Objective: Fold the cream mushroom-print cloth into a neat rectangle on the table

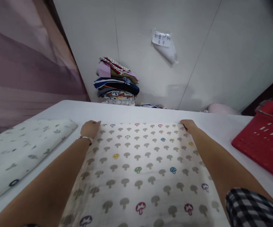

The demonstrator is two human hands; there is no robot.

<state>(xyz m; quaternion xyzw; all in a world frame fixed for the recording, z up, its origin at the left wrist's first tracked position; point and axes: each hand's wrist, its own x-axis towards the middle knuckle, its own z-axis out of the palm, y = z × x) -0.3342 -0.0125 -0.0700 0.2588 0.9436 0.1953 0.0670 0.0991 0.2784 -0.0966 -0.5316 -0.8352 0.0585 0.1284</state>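
A white cloth with grey and coloured mushroom prints (pixel 138 164) stretches from the far part of the white table down to the bottom edge of the view. At its far left corner, my left hand (pixel 90 128), with a bracelet on the wrist, is closed on the cloth's edge. My right hand (pixel 188 124) pinches the far right corner, its fingertips partly hidden. Between the two hands the far edge runs nearly straight.
A folded leaf-print cloth (pixel 27 151) lies at the left on the table (pixel 79 108). A red plastic basket (pixel 264 135) stands at the right. Beyond the far edge are stacked folded fabrics (pixel 117 83) and a wall with a paper note (pixel 161 39).
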